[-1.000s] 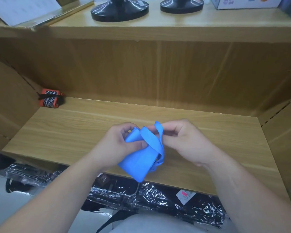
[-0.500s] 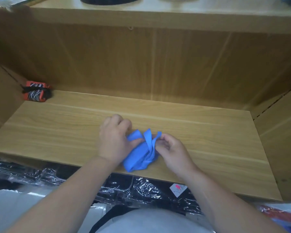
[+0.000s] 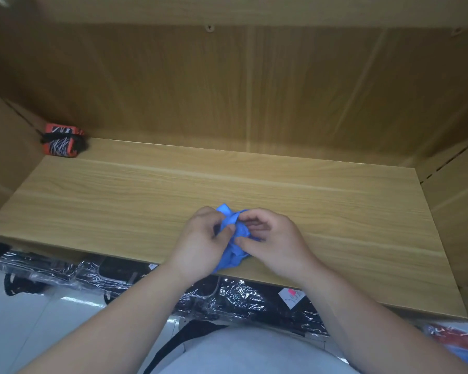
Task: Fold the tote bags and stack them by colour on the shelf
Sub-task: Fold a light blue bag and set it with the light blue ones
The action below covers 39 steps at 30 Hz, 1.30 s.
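Compared with a second ago, when the blue tote bag (image 3: 233, 256) hung as a loose flap from raised hands, it is now a much tighter wad brought down low at the wooden shelf (image 3: 119, 201), and the two hands have closed in on it until they almost meet. The strap that looped plainly over the top half a second ago is now mostly tucked in. The bag is a small, crumpled bundle of bright blue fabric with creased layers; one pointed corner sticks up behind the knuckles and its lower end reaches the shelf's front edge. The left hand (image 3: 200, 244) grips the bundle from its left side, thumb pressed onto the fabric and fingers curled behind it. The right hand (image 3: 276, 241) clasps the other side, its thumb pinching the cloth from below while curled fingers bear on the top. The bag sits squeezed between the two palms, most of it hidden by them. An orange-and-black folded bundle (image 3: 62, 143) lies in the shelf's far left corner, well apart. Black plastic-wrapped goods (image 3: 241, 298) lie below the shelf.
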Each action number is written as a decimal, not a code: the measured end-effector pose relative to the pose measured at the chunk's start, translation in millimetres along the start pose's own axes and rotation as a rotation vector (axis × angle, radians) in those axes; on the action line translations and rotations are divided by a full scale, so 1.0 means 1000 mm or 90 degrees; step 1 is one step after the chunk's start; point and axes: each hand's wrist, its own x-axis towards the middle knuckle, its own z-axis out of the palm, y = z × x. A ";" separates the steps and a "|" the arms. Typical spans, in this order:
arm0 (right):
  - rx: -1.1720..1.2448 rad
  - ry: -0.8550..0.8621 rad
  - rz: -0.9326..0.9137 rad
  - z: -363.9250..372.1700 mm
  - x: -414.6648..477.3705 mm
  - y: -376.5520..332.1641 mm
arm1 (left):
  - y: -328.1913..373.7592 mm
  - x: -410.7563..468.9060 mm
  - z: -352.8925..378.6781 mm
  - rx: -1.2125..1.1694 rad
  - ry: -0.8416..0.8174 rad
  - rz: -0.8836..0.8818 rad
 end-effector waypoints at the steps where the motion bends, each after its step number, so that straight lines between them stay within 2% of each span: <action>1: 0.030 0.000 0.007 -0.005 0.000 0.000 | 0.001 0.001 0.000 0.004 0.000 0.003; 3: 0.045 0.062 0.016 -0.011 -0.002 0.005 | 0.003 -0.001 -0.003 -0.003 0.000 0.013; 6: -0.055 0.158 0.028 -0.012 -0.003 0.015 | 0.000 -0.003 -0.005 -0.021 0.002 -0.002; 10: -0.148 0.056 0.080 -0.014 0.001 0.009 | -0.002 -0.001 -0.006 -0.044 -0.005 -0.033; 13: -0.157 -0.026 0.109 -0.018 0.005 -0.002 | 0.004 0.000 -0.007 -0.066 -0.028 -0.059; 19: -0.179 -0.009 0.116 -0.017 0.010 0.002 | 0.015 -0.001 -0.012 -0.218 -0.067 -0.184; 21: -0.114 0.003 0.143 -0.018 0.009 -0.001 | 0.019 -0.001 -0.012 -0.240 -0.062 -0.202; 25: 0.066 0.014 0.225 -0.016 0.005 -0.011 | 0.021 -0.002 -0.007 -0.247 -0.038 -0.170; 28: 0.091 0.044 0.242 -0.012 0.004 -0.013 | 0.017 -0.002 -0.005 -0.203 -0.021 -0.158; 31: 0.201 0.078 0.274 -0.012 0.005 -0.019 | 0.012 -0.003 -0.005 -0.134 -0.016 -0.121; 34: 0.312 0.101 0.282 -0.009 0.004 -0.018 | 0.009 -0.005 -0.004 -0.103 -0.003 -0.087; 39: 0.400 0.109 0.265 -0.001 0.000 -0.018 | 0.016 -0.009 -0.004 -0.167 0.040 -0.104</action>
